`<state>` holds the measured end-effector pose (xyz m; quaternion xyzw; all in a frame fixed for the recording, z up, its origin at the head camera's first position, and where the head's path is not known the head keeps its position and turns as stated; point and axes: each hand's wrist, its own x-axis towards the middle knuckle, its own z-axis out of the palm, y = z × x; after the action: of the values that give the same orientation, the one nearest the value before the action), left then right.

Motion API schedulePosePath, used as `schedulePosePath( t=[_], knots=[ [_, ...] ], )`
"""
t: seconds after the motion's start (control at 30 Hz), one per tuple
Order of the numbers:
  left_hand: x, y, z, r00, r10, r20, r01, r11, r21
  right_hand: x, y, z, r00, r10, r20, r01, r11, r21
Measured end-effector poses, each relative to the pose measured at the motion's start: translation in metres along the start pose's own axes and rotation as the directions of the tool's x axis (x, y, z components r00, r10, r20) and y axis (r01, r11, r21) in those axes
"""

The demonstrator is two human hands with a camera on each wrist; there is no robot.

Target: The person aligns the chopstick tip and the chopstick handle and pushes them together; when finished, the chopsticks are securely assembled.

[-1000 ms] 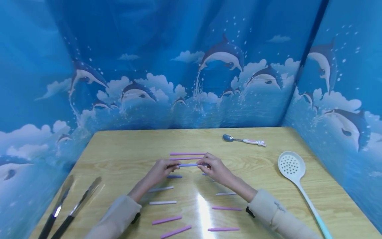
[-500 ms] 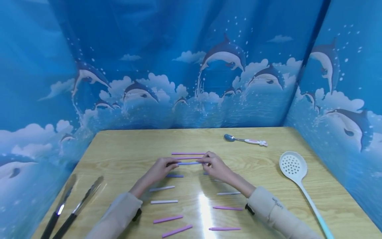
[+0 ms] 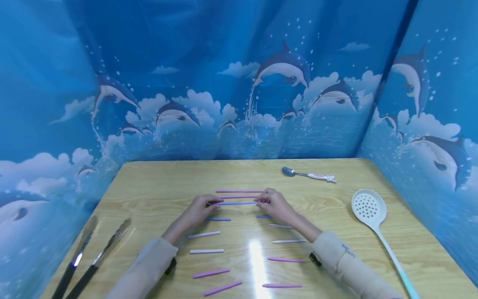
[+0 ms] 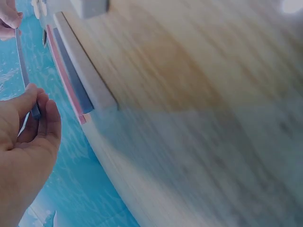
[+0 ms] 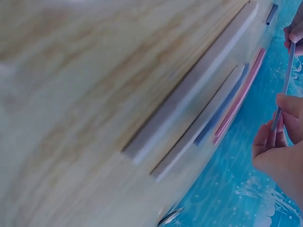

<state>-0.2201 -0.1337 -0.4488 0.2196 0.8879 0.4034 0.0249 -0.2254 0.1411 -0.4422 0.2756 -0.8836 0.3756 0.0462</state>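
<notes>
A thin blue-violet stick (image 3: 237,203) is held level between both hands, one at each end. My left hand (image 3: 201,209) pinches its left end between thumb and fingers. At the other end my right hand (image 3: 274,204) pinches it the same way. In the left wrist view the stick (image 4: 22,61) stands off the table, with the left hand (image 4: 33,127) around its near end. The right wrist view shows the stick (image 5: 288,75) and the right hand (image 5: 281,142) gripping it. Just beyond lie two long pink sticks (image 3: 239,191) on the table.
Two columns of short sticks lie nearer me: white (image 3: 206,251) and pink (image 3: 211,273) ones left, more pink ones (image 3: 285,260) right. Two black-handled utensils (image 3: 102,251) lie far left. A spoon (image 3: 310,175) is at the back, a skimmer (image 3: 369,205) at right.
My hands have drawn apart along the blue-violet stick, so a longer stretch of it shows between them. Both still pinch it. The head view has shifted slightly.
</notes>
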Motion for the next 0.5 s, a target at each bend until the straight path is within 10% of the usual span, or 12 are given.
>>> schedulePosePath(
  t=[0.5],
  knots=[
    [0.018, -0.012, 0.007, 0.998, 0.014, 0.057, -0.018, 0.996, 0.082, 0.014, 0.022, -0.001, 0.985, 0.068, 0.157, -0.056, 0.995, -0.084]
  ],
)
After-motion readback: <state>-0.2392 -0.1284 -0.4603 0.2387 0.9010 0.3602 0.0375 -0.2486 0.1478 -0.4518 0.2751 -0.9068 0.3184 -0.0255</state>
